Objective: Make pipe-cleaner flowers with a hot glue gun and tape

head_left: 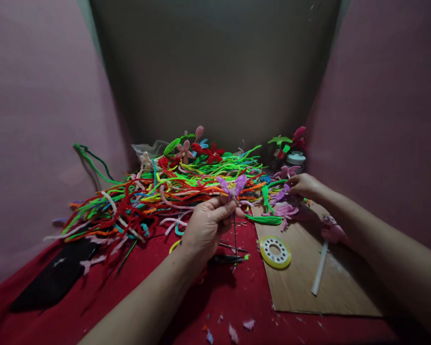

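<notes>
My left hand (210, 223) pinches a purple pipe-cleaner flower (239, 186) just below its petals. The flower has a yellow centre, and its thin dark stem (236, 244) hangs down under my fingers. Over at the right, my right hand (303, 186) has its fingers bent down at a purple petal piece (282, 193); whether it grips the piece is not clear. Close by lie a pink pipe-cleaner flower (286, 210) and green leaf pieces (264, 219).
A big heap of coloured pipe cleaners (129, 201) fills the back. On a wooden board (309, 282) lie a roll of yellow tape (275, 252) and a translucent glue stick (320, 268). A black flat object (53, 275) is at left, pliers (226, 259) in the middle, a jar (296, 159) behind.
</notes>
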The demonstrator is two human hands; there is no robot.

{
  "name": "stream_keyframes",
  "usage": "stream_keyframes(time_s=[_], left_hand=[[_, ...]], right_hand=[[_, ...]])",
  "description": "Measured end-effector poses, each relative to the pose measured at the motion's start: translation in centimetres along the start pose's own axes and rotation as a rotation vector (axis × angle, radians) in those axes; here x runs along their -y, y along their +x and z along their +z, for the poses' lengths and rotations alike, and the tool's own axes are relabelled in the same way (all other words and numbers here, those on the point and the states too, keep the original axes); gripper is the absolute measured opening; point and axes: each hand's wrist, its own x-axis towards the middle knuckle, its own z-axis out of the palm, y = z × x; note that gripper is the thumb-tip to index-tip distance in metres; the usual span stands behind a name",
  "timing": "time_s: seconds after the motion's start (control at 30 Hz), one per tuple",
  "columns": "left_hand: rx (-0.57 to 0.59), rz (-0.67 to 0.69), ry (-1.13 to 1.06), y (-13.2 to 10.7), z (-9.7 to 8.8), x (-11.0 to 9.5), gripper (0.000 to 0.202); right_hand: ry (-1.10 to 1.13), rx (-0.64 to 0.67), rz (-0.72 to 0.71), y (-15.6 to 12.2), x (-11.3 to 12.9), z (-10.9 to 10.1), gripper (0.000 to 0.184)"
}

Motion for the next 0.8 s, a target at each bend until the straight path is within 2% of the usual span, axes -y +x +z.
stream_keyframes(time_s=[0.13, 0.33, 0.5, 0.63, 0.8], left_hand=[[-0.007, 0.002, -0.002, 0.1, 0.1, -0.1, 0.019], [-0.007, 0.019, 0.002, 0.0, 0.1, 0.0, 0.017], [0.048, 0.079, -0.041, 0.1, 0.3, 0.3, 0.014], [0.106, 0.049, -0.104, 0.0, 0.5, 0.3, 0.011], [0.112, 0.008, -0.115, -0.4, 0.7, 0.3, 0.014]], right_hand=[[0.097, 0.024, 0.084, -0.3, 0.3, -0.3, 0.027], [0.287, -0.019, 0.120, -0.8, 0.6, -0.8, 0.025], [0.568, -0.032, 0.123, -1.8, 2.0, -1.7, 0.028], [0.829, 0.043, 0.164, -3.8, 4.3, -1.7, 0.023], [1.132, 0.170, 0.250, -8.2, 7.3, 0.1, 0.026]])
